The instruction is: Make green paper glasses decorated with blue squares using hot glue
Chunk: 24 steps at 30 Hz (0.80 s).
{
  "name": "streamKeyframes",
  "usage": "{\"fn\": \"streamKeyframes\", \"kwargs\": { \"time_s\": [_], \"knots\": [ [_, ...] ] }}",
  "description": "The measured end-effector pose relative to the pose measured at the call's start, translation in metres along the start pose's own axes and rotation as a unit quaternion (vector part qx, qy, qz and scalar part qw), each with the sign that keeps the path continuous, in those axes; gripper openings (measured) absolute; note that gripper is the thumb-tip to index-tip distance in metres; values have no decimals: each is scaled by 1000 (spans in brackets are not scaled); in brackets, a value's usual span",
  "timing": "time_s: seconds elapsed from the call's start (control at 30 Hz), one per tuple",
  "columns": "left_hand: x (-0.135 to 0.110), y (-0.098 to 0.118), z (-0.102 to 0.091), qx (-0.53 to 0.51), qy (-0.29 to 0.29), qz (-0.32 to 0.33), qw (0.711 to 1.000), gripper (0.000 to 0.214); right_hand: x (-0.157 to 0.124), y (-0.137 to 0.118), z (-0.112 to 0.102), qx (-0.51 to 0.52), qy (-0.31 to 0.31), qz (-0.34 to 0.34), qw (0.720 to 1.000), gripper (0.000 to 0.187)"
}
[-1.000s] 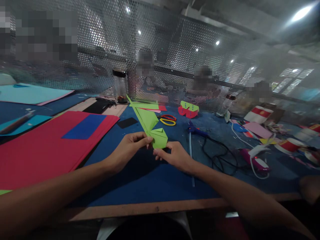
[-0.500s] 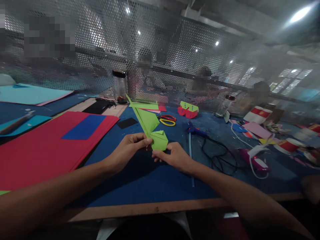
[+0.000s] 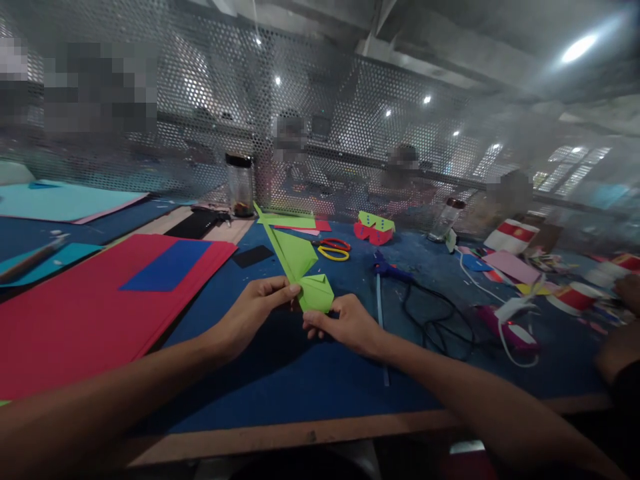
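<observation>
A light green paper cutout (image 3: 295, 252), folded and with a long thin strip along its left side, is held above the blue table. The thumb and fingers of my left hand (image 3: 265, 300) pinch it at its narrow middle. My right hand (image 3: 345, 323) grips the lower rounded part between thumb and fingers. Just behind the cutout lie scissors with red and yellow handles (image 3: 334, 249). A small black paper piece (image 3: 253, 256) lies to the left of it. The fingertips under the paper are partly hidden.
Red sheets (image 3: 95, 313) with a blue paper strip (image 3: 167, 265) are on the left. A blue glue gun (image 3: 393, 270) with its cord lies right. Behind stand a red and green paper butterfly (image 3: 374, 228) and a jar (image 3: 240, 187). Another person's hand (image 3: 617, 350) shows at far right.
Both hands keep the same hold on the green paper cutout. The whole view has shifted slightly, and the other person's hand at the far right has come further into sight.
</observation>
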State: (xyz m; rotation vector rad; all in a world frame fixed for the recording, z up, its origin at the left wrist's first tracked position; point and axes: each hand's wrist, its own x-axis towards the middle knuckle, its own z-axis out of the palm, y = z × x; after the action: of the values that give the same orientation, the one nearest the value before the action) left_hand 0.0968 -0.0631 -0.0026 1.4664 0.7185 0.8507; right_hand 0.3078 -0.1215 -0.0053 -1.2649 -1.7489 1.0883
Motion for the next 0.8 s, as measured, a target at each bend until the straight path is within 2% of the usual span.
{"fn": "streamKeyframes", "kwargs": {
  "time_s": [0.3,0.5,0.57,0.63,0.7,0.8],
  "knots": [
    [-1,5,1,-14,-17,-2,1000,41,3,6,-1,30,-43,-12,999,72],
    [-1,8,0,-7,-10,0,1000,43,1,0,-5,38,-52,3,998,78],
    [0,6,-1,4,3,-4,1000,44,0,-5,-11,15,-17,-15,1000,77],
    [0,5,0,19,1,-20,1000,45,1,-9,-19,-12,53,-63,997,72],
    [-1,5,1,29,-34,-45,998,46,4,-10,-27,9,100,-91,991,69],
    [-4,6,3,40,-100,-70,992,48,10,-10,-35,68,114,-83,988,66]
  ]
}}
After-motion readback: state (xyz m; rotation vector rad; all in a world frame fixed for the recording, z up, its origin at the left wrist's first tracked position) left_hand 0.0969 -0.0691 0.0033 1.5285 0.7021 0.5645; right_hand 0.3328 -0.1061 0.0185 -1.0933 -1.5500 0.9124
